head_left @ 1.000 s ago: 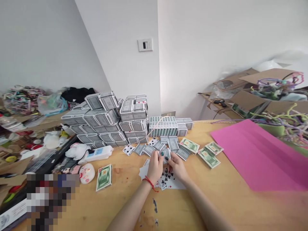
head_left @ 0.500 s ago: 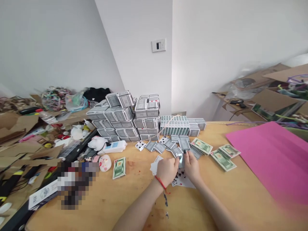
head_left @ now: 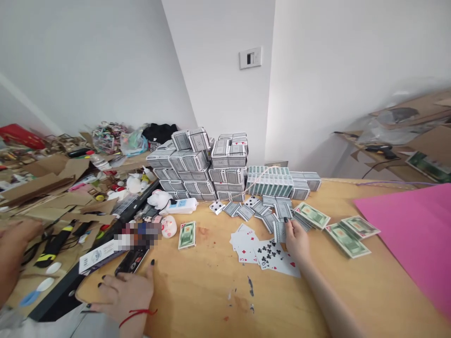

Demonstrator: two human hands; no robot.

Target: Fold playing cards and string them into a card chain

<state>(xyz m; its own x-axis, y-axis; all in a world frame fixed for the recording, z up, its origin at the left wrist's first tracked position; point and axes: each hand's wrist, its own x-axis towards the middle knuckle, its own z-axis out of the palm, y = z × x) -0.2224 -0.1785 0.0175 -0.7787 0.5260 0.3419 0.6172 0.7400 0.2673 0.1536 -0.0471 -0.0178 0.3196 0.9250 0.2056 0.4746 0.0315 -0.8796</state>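
Observation:
My right hand point(head_left: 297, 238) rests on the wooden table point(head_left: 197, 300) with its fingers closed on a small stack of grey-backed playing cards point(head_left: 279, 231). Just left of it lie several face-up cards point(head_left: 260, 253). More grey-backed cards point(head_left: 253, 209) are scattered beyond. My left hand point(head_left: 123, 291), with a red string at the wrist, lies flat with fingers spread at the table's near left corner. It holds nothing and is beside a black flat device point(head_left: 132, 261).
A wall of stacked card decks point(head_left: 200, 162) stands at the back. Green card boxes point(head_left: 186, 234) point(head_left: 347, 239) lie on the table, and a pink sheet point(head_left: 416, 234) covers the right. Cardboard and clutter point(head_left: 52, 188) fill the left, where another person's blurred hand point(head_left: 12, 246) shows.
My left hand has left the cards and moved down-left to the table's corner. The right hand stays on the small stack. The view has swung to the left.

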